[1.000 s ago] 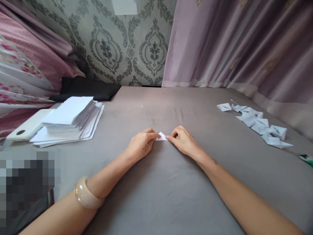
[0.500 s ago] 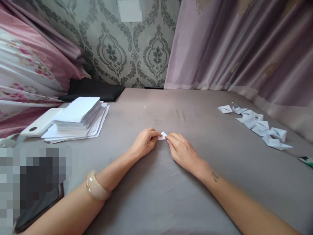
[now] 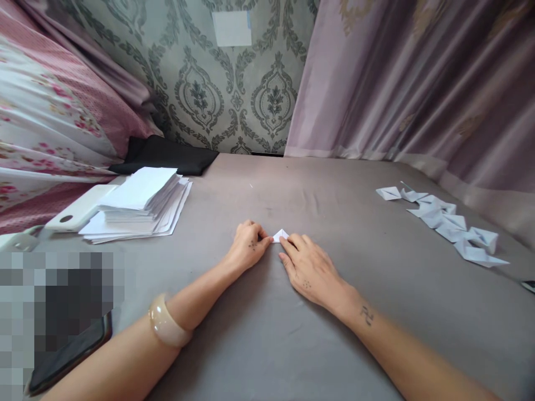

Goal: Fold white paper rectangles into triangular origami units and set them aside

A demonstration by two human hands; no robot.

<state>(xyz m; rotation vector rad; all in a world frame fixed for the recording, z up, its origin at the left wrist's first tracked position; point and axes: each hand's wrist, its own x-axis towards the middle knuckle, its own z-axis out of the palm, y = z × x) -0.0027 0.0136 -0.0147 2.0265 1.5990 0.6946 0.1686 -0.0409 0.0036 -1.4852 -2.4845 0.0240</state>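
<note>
A small folded white paper with a pointed top lies on the grey cloth surface in front of me. My left hand pinches its left corner between thumb and curled fingers. My right hand rests flat from the other side, its index fingertip pressing on the paper's right part. The right thumb is spread away, nearer to me, and touches only the cloth. Parts of the paper's right side are hidden under the right fingers.
A stack of white paper sheets stands at left, beside a white device. Behind it lies a black cloth item. Several folded paper pieces lie in a row at right. A dark phone-like object sits near left.
My right thumb has come away from the paper and the right fingers have shifted on it, so more of its pointed top shows. The camera view has moved slightly.
</note>
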